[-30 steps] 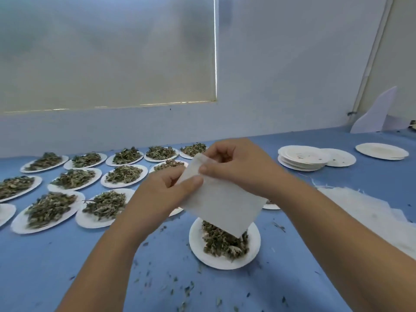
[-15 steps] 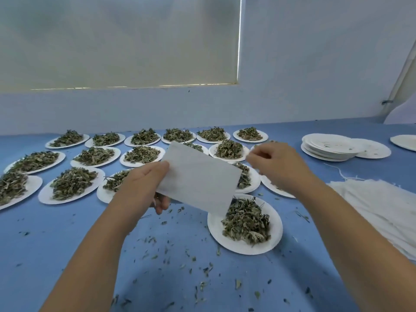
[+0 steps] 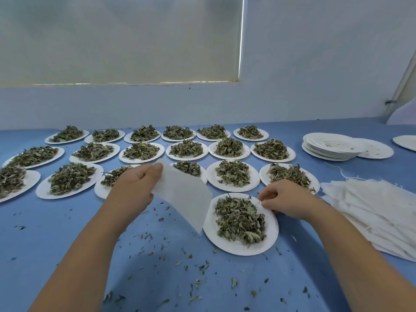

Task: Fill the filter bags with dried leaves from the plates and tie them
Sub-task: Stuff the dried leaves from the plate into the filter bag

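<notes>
My left hand (image 3: pixel 135 190) pinches a flat white filter bag (image 3: pixel 186 197) by its upper left corner; the bag hangs slanted above the blue table. Just right of the bag stands the nearest white plate (image 3: pixel 227 244), heaped with dried leaves (image 3: pixel 239 218). My right hand (image 3: pixel 284 199) is at this plate's far right rim, fingers curled, fingertips pinching at the edge of the leaf heap. It does not touch the bag.
Several more plates of dried leaves (image 3: pixel 233 173) stand in rows behind and to the left. Empty plates (image 3: pixel 331 146) are stacked at the back right. A pile of white filter bags (image 3: pixel 371 210) lies at the right. Leaf crumbs (image 3: pixel 157 246) litter the table in front.
My right hand let go of the bag and dropped to the near plate's leaves. The left hand alone now holds the bag, lower and to the left. The view has tilted down.
</notes>
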A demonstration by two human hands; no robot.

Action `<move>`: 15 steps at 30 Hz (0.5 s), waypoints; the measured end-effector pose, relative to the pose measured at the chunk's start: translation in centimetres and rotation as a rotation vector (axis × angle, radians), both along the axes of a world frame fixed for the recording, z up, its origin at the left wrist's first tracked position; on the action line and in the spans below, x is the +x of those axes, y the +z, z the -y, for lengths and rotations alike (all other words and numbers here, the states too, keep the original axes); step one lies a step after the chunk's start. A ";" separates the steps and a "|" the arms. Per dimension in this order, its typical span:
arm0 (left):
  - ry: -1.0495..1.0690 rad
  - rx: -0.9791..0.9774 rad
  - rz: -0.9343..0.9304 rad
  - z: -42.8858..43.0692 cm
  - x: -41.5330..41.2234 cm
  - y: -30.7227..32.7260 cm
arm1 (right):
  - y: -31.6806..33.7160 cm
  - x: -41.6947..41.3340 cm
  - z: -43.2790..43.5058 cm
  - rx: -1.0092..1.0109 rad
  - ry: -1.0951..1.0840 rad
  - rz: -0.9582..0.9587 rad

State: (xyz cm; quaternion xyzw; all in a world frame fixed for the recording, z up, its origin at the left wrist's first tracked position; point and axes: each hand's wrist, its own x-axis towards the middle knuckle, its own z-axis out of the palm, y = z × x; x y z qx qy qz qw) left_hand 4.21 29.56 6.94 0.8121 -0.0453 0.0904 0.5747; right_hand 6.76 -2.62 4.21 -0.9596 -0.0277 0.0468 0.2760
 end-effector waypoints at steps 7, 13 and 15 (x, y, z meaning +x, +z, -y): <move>0.177 0.192 0.085 -0.6 0.2 0.2 | -0.5 -0.4 -0.8 0.095 0.128 -0.024; 0.155 0.404 0.295 0.1 -0.6 0.4 | 0.9 -1.1 -1.9 -0.008 0.165 0.041; 0.082 0.515 0.354 1.0 -0.8 0.2 | 2.8 -1.5 -3.0 0.006 0.167 0.168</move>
